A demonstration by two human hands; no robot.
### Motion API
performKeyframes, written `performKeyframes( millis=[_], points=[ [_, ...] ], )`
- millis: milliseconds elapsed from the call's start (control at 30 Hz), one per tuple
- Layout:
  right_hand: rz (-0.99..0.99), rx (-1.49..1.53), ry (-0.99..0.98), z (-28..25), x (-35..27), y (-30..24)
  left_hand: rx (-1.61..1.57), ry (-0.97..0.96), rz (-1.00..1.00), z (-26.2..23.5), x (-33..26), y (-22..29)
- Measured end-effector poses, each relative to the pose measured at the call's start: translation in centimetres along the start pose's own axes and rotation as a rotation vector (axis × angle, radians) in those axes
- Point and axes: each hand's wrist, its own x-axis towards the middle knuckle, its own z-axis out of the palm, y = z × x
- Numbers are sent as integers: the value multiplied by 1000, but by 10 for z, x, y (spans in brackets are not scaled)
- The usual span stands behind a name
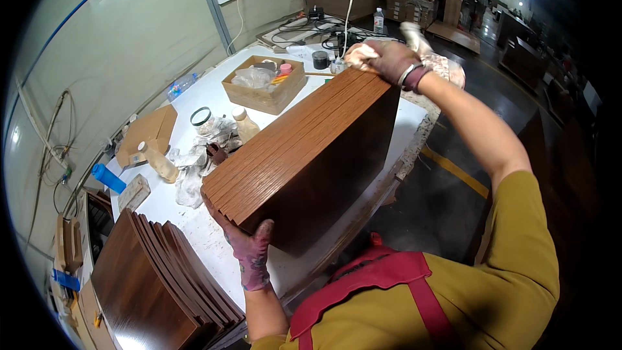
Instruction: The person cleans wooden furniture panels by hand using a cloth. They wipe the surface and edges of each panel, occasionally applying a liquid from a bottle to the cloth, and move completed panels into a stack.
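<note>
A stack of brown wood panels (301,146) stands on edge on the white table, its grained edges facing up. At the near end, my gloved left hand (251,249) grips the panels' corner, thumb along the dark front face and fingers partly hidden behind. My gloved right hand (396,63) is at the far end of the top edges, closed round a crumpled pale rag (360,56) that touches the wood there.
More dark panels (152,279) lean in a row at the lower left. Behind the stack are a cardboard box (265,94) of small items, capped bottles (159,163), crumpled white cloth (190,172) and a blue bottle (108,178). Cables (324,32) tangle farther back.
</note>
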Motion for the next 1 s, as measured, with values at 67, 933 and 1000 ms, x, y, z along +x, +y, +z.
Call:
performKeyframes(
  millis=[67, 933, 1000],
  points=[
    [-127, 56, -24, 11, -1, 6, -28, -2, 1, 1, 0, 2],
    [-396, 47, 189, 26, -9, 31, 83, -307, 39, -30, 36, 67],
    [-85, 142, -155, -2, 20, 73, 271, -368, -48, -42, 40, 85]
  ],
)
